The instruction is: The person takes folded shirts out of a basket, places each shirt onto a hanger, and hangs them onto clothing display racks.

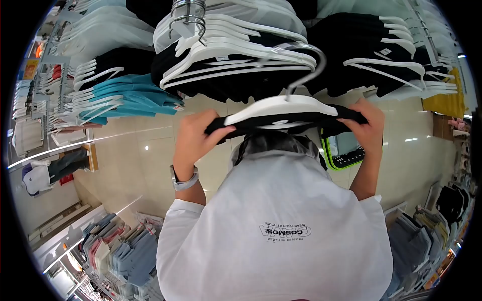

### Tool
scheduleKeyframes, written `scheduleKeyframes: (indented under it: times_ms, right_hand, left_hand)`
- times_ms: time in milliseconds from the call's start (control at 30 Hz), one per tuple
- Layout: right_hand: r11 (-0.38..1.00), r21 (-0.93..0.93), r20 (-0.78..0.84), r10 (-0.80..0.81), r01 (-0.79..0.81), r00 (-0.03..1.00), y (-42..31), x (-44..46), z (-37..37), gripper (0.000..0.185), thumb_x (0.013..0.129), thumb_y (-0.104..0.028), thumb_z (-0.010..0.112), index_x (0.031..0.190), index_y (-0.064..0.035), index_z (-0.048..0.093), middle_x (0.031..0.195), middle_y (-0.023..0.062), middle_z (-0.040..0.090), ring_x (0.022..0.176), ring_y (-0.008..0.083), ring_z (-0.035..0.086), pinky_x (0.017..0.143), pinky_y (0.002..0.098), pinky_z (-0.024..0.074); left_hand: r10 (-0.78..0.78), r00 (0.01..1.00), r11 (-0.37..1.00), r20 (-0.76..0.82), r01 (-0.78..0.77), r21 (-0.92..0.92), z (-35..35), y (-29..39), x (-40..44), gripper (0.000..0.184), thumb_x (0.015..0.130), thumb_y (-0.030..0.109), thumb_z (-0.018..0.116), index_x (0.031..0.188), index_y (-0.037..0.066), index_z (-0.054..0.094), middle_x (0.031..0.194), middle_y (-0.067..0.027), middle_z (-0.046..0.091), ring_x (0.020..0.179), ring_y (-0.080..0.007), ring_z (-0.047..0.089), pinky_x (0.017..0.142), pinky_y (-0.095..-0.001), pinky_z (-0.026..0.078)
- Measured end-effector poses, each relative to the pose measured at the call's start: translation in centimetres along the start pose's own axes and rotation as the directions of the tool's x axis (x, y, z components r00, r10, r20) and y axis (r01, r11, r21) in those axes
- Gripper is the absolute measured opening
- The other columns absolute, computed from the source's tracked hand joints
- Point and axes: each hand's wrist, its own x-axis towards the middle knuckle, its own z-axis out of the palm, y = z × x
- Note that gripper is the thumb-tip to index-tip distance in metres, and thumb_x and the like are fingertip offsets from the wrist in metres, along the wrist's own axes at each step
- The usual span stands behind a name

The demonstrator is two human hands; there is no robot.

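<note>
My left hand (201, 135), with a watch (185, 179) on the wrist, pinches one shoulder of a black T-shirt (329, 124). The opposite shoulder is gripped by my right hand (366, 125). Inside the neck of the T-shirt sits a white hanger (281, 107), its metal hook (314, 70) pointing up and away from me. Part of the hook is blurred. I hold the garment in front of my chest, below a row of hung clothes, and its lower part is mostly hidden from this angle.
Ahead hang black garments on white hangers (236, 47) from a metal rack arm (190, 12). Turquoise garments (135, 93) hang at left, a yellow one (446, 95) at far right. A green-rimmed black basket (346, 159) is beyond my right forearm. Folded-looking clothes (133, 251) hang lower left.
</note>
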Motion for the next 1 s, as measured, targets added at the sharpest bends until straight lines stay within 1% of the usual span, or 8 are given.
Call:
scheduleKeyframes:
  times_ms: [67, 133, 233, 333, 433, 500, 700, 1000]
  right_hand:
    - [0.999, -0.027, -0.014, -0.024, 0.024, 1.0, 1.9, -0.7, -0.4, 0.025, 0.056, 0.0, 0.072, 0.072, 0.0001, 0.052, 0.063, 0.0073, 0.045, 0.056, 0.0194, 0.043, 0.052, 0.0279, 0.0319]
    - [0.991, 0.029, 0.06, 0.126, -0.128, 0.99, 3.2, -1.0, -0.8, 0.027, 0.056, -0.007, 0.075, 0.07, -0.0001, 0.053, 0.066, 0.0074, 0.047, 0.06, 0.0215, 0.046, 0.053, 0.0292, 0.0354]
    - [0.984, -0.004, 0.06, 0.18, -0.18, 0.982, 2.1, -0.7, -0.6, 0.026, 0.058, -0.007, 0.074, 0.073, 0.0006, 0.054, 0.068, 0.0082, 0.048, 0.063, 0.0215, 0.048, 0.054, 0.0299, 0.0364]
    - [0.998, 0.04, 0.01, 0.048, -0.048, 0.999, -0.7, 0.7, 0.1, 0.025, 0.061, -0.008, 0.073, 0.078, 0.0003, 0.057, 0.069, 0.0083, 0.048, 0.062, 0.0222, 0.049, 0.053, 0.0302, 0.0372]
    - [0.998, -0.019, 0.092, 0.059, -0.058, 0.994, -0.8, 0.3, 1.2, 0.023, 0.065, -0.008, 0.072, 0.082, -0.0005, 0.059, 0.069, 0.0084, 0.049, 0.059, 0.0225, 0.049, 0.052, 0.0301, 0.0373]
    - [1.0, 0.008, 0.075, 0.024, -0.024, 0.997, -0.6, 0.2, 1.7, 0.022, 0.067, -0.008, 0.072, 0.083, -0.0005, 0.059, 0.068, 0.0085, 0.049, 0.056, 0.0231, 0.048, 0.05, 0.0295, 0.0368]
    - [0.999, 0.022, 0.078, 0.036, -0.038, 0.996, -0.7, -0.2, 1.9, 0.021, 0.066, -0.008, 0.072, 0.082, -0.001, 0.06, 0.064, 0.0075, 0.049, 0.055, 0.0213, 0.047, 0.048, 0.0292, 0.0355]
    - [1.0, -0.027, 0.035, 0.018, -0.017, 0.999, -1.2, 0.5, 0.9, 0.023, 0.064, -0.011, 0.074, 0.073, -0.0013, 0.055, 0.062, 0.0078, 0.047, 0.051, 0.0212, 0.044, 0.046, 0.0294, 0.0327]
  left_hand:
    - [-0.013, 0.999, 0.998, -0.036, 0.01, -0.067, -0.8, -0.4, 0.3, 0.031, 0.066, 0.026, 0.075, 0.069, 0.001, 0.057, 0.055, -0.0109, 0.047, 0.047, -0.0269, 0.044, 0.045, -0.0315, 0.033]
    - [0.036, 0.998, 0.995, -0.054, -0.041, -0.092, -1.1, -0.7, 0.4, 0.031, 0.066, 0.027, 0.075, 0.069, 0.001, 0.057, 0.055, -0.0105, 0.048, 0.047, -0.026, 0.044, 0.044, -0.0307, 0.033]
    - [0.095, 0.995, 0.995, -0.025, -0.096, -0.033, -1.6, -1.0, 0.8, 0.031, 0.067, 0.028, 0.073, 0.069, 0.002, 0.057, 0.055, -0.0087, 0.049, 0.045, -0.0234, 0.045, 0.043, -0.0292, 0.032]
    - [0.087, 0.996, 0.996, -0.031, -0.087, 0.019, -1.2, -0.7, 1.1, 0.031, 0.067, 0.028, 0.073, 0.069, 0.002, 0.057, 0.054, -0.0077, 0.049, 0.045, -0.0233, 0.045, 0.043, -0.0299, 0.032]
    - [0.12, 0.993, 0.993, -0.01, -0.119, 0.021, -0.9, -0.2, 1.5, 0.028, 0.069, 0.027, 0.072, 0.071, 0.002, 0.059, 0.053, -0.0078, 0.049, 0.044, -0.0237, 0.045, 0.043, -0.0304, 0.033]
    - [0.091, 0.995, 0.994, -0.038, -0.093, -0.065, -0.7, 0.2, 1.8, 0.024, 0.072, 0.025, 0.069, 0.075, 0.002, 0.062, 0.054, -0.0076, 0.048, 0.046, -0.0233, 0.045, 0.043, -0.0305, 0.033]
    - [0.144, 0.99, 0.989, 0.01, -0.144, 0.02, -0.9, 0.3, 2.1, 0.02, 0.075, 0.02, 0.065, 0.081, 0.001, 0.063, 0.06, -0.0083, 0.05, 0.048, -0.0221, 0.046, 0.043, -0.0307, 0.033]
    - [0.182, 0.983, 0.983, -0.011, -0.183, -0.034, -0.4, 0.6, 3.3, 0.016, 0.079, 0.015, 0.059, 0.083, 0.0, 0.062, 0.065, -0.0102, 0.056, 0.048, -0.0232, 0.049, 0.045, -0.0308, 0.036]
